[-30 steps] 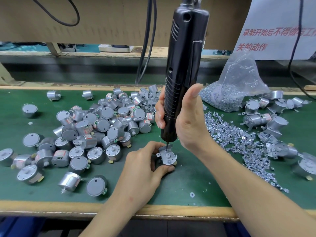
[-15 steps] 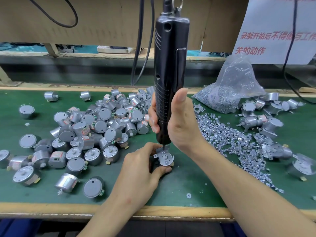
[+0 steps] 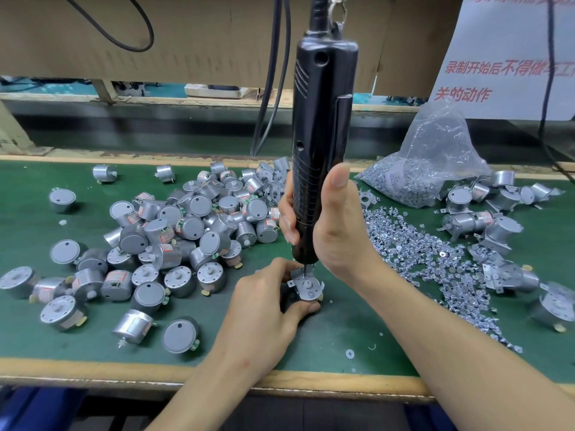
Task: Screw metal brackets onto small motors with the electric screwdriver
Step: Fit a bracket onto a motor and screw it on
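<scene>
– While the right hand (image 3: 336,234) wraps thumb and fingers round the lower barrel of the electric screwdriver (image 3: 322,126), where is the tip?
– Straight down! The tool stands upright, with its bit on the far-left corner of the metal bracket (image 3: 312,294), just below that hand.
– And the left hand (image 3: 264,309)?
– It's curled round the small motor (image 3: 306,284) from the left, thumb on the near side, forefinger on the far side. The bracket sits on top and the shaft pokes up through it. The fingers hide most of the motor's body.
– What is it standing on?
– A green bench mat (image 3: 357,325), between the two wrists.
– Further out?
– Left of the left hand there's a big heap of bare motors (image 3: 186,225), with strays nearer the bench edge. Right of the right hand lies a spill of loose screws (image 3: 435,259), and a clear plastic bag (image 3: 432,157) holding more sits beyond it. Further right again are motors with brackets on (image 3: 485,225).
– And above?
– The screwdriver hangs from a hook above the right hand, and black cables (image 3: 270,88) drop just left of it.
</scene>
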`<state>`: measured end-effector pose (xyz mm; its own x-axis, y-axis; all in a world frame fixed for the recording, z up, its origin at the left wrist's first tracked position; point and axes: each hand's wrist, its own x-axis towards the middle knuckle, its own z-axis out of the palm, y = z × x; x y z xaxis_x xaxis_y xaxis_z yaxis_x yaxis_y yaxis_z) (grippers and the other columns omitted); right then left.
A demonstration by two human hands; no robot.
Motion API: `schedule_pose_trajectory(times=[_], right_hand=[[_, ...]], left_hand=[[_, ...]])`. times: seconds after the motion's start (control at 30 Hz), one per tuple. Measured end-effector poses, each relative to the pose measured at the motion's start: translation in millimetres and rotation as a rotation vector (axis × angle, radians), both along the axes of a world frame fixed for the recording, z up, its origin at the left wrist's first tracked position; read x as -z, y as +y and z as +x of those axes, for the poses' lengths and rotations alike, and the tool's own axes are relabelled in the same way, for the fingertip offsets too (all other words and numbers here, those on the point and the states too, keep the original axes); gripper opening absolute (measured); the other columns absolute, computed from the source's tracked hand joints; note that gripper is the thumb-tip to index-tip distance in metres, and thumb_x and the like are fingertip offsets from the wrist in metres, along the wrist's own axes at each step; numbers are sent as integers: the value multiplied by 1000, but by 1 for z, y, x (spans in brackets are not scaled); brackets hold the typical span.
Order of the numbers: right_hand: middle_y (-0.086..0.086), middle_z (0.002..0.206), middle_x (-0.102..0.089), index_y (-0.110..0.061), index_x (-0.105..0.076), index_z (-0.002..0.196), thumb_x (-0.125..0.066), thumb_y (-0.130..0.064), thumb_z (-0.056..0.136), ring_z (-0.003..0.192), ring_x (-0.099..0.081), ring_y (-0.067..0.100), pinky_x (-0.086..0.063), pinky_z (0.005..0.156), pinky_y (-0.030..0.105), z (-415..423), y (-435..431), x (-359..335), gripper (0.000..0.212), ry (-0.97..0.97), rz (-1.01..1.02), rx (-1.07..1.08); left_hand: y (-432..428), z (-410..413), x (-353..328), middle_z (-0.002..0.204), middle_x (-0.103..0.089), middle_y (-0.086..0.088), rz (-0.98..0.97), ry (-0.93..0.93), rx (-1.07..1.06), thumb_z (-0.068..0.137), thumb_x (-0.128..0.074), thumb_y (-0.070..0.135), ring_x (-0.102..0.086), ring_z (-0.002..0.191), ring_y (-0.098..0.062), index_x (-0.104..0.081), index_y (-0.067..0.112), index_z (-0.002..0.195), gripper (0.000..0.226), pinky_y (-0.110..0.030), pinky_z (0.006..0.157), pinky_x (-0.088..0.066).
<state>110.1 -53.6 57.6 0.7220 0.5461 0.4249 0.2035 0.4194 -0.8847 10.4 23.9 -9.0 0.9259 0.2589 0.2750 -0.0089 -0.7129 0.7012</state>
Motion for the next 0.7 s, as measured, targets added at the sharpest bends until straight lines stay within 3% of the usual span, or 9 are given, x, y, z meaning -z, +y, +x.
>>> schedule_pose_trajectory(times=[0.27, 0.53, 0.7], right_hand=[[-4, 55, -53, -16, -54, 77, -46, -90, 72, 42, -46, 15, -40, 46, 23, 1, -1, 1, 74, -13, 30, 29], [-3, 57, -55, -13, -53, 77, -42, -88, 77, 45, -50, 16, -42, 47, 28, 1, -2, 2, 76, -70, 3, 91], [6, 82, -75, -3, -67, 94, -49, -75, 89, 75, -72, 24, -57, 70, 36, -3, -26, 6, 74, -162, -197, 308]], left_hand=[[0, 0, -1, 70, -50, 31, 8, -3, -1, 74, -86, 31, -49, 68, 14, -63, 28, 107, 40, -4, 65, -34], [2, 2, 0, 80, -56, 28, 24, -7, 11, 74, -85, 33, -49, 69, 14, -63, 27, 107, 40, -4, 65, -34], [2, -1, -2, 72, -56, 29, 4, -11, 36, 71, -88, 32, -50, 67, 13, -64, 28, 100, 37, -6, 63, -35]])
